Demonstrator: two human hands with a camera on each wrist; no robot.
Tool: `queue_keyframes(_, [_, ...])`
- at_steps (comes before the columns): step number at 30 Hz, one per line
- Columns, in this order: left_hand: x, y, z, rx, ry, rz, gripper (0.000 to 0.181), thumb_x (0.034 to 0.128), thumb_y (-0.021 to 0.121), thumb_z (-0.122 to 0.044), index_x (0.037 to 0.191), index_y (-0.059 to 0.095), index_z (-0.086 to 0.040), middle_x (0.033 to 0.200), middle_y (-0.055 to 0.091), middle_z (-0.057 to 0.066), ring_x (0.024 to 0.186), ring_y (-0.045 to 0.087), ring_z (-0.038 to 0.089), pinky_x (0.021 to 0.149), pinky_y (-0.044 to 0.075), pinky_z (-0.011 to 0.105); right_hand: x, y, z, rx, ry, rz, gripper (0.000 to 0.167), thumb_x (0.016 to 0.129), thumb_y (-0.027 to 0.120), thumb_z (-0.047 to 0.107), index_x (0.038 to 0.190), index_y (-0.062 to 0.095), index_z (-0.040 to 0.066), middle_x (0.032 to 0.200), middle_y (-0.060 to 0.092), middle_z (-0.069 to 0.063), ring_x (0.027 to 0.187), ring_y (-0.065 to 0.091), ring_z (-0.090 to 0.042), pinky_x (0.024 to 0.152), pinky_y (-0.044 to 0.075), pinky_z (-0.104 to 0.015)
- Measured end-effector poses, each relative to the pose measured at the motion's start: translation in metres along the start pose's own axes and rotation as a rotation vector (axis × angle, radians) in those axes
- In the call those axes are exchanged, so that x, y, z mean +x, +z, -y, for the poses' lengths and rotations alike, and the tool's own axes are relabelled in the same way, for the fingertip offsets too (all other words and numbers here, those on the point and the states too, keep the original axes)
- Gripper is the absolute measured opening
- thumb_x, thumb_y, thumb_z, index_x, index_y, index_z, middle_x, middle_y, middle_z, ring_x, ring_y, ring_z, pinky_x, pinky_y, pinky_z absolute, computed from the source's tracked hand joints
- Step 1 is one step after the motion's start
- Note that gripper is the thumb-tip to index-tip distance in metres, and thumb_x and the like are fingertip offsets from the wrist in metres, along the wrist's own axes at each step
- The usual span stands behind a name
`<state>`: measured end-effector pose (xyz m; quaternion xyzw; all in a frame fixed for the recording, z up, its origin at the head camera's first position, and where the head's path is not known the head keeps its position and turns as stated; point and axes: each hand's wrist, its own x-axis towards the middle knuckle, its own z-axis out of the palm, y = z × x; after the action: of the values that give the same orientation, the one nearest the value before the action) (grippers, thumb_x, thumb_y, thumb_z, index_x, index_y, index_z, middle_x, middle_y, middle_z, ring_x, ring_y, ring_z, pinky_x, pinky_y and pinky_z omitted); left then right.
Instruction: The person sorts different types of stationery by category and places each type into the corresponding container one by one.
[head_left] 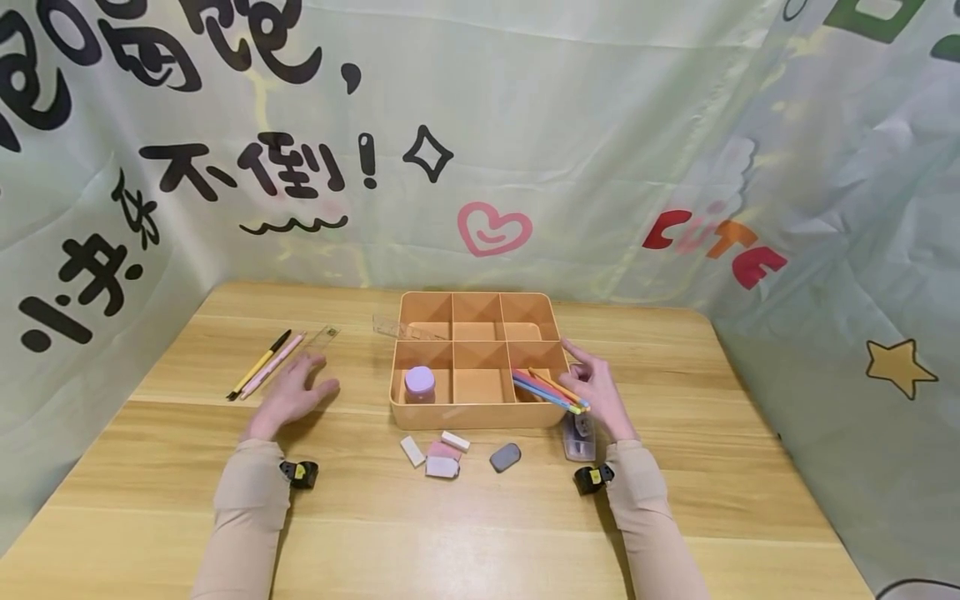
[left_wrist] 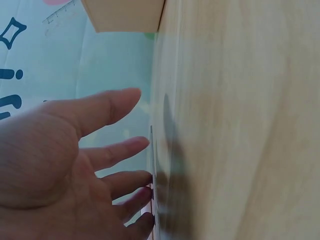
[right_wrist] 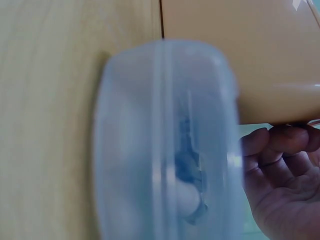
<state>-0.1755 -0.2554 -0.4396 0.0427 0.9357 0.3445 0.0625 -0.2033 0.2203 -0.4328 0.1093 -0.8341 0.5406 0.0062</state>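
My left hand [head_left: 291, 392], fingers spread and slightly bent, is beside a clear ruler [head_left: 324, 337], a pink pen [head_left: 273, 365] and a yellow-and-black pen [head_left: 259, 365]. In the left wrist view, the fingertips [left_wrist: 145, 179] reach the thin edge of something flat on the table. My right hand [head_left: 600, 390] rests against the right side of an orange six-compartment organizer [head_left: 480, 415], fingers loosely bent along its wall. Several coloured pencils [head_left: 551, 392] lean over its front right compartment. A purple-lidded jar [head_left: 420, 383] stands front left. Another clear ruler [head_left: 405, 329] sticks out of the back left compartment.
A translucent case [head_left: 579, 438] sits by the organizer's front right corner, below my right wrist. Several small erasers [head_left: 442, 468] and a grey rounded piece [head_left: 506, 457] lie before the organizer. A printed curtain [head_left: 585, 167] encloses the table [head_left: 480, 533].
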Motion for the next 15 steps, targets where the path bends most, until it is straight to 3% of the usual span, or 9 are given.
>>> queue_keyframes(4, [-0.0033, 0.0004, -0.0002, -0.012, -0.029, 0.043, 0.069, 0.1023, 0.056, -0.033, 0.149, 0.031, 0.012, 0.159, 0.009, 0.042, 0.146, 0.007, 0.061, 0.115, 0.012, 0.078, 0.0003, 0.0004, -0.0004, -0.002, 0.003, 0.004, 0.066, 0.087, 0.057, -0.005, 0.151, 0.041, -0.002, 0.059, 0.042, 0.007, 0.051, 0.033, -0.003, 0.051, 0.029, -0.019])
queue_keyframes(7, [-0.0038, 0.0011, -0.0001, -0.003, -0.029, 0.047, 0.07, 0.1023, 0.055, -0.033, 0.15, 0.03, 0.011, 0.16, 0.007, 0.041, 0.145, 0.003, 0.063, 0.114, 0.009, 0.08, 0.0005, 0.0002, -0.0008, -0.001, 0.01, 0.003, 0.066, 0.087, 0.057, -0.005, 0.151, 0.04, -0.003, 0.059, 0.043, 0.008, 0.051, 0.035, -0.003, 0.051, 0.03, -0.02])
queue_keyframes(10, [-0.0031, 0.0015, 0.0009, 0.002, -0.019, 0.039, 0.068, 0.1027, 0.054, -0.03, 0.15, 0.03, 0.012, 0.16, 0.01, 0.04, 0.144, 0.004, 0.065, 0.114, 0.009, 0.08, 0.0004, -0.0001, -0.0006, 0.003, 0.019, 0.005, 0.067, 0.087, 0.057, -0.005, 0.152, 0.04, -0.002, 0.06, 0.044, 0.008, 0.052, 0.036, -0.003, 0.051, 0.031, -0.02])
queue_keyframes(15, [-0.002, -0.0008, 0.0029, -0.019, -0.006, 0.006, 0.061, 0.103, 0.054, -0.019, 0.15, 0.031, 0.012, 0.156, 0.026, 0.038, 0.144, 0.019, 0.061, 0.117, 0.017, 0.074, -0.0005, 0.0, 0.0007, -0.002, 0.024, 0.006, 0.067, 0.087, 0.057, -0.005, 0.152, 0.041, 0.0, 0.06, 0.043, 0.008, 0.051, 0.035, -0.004, 0.051, 0.031, -0.02])
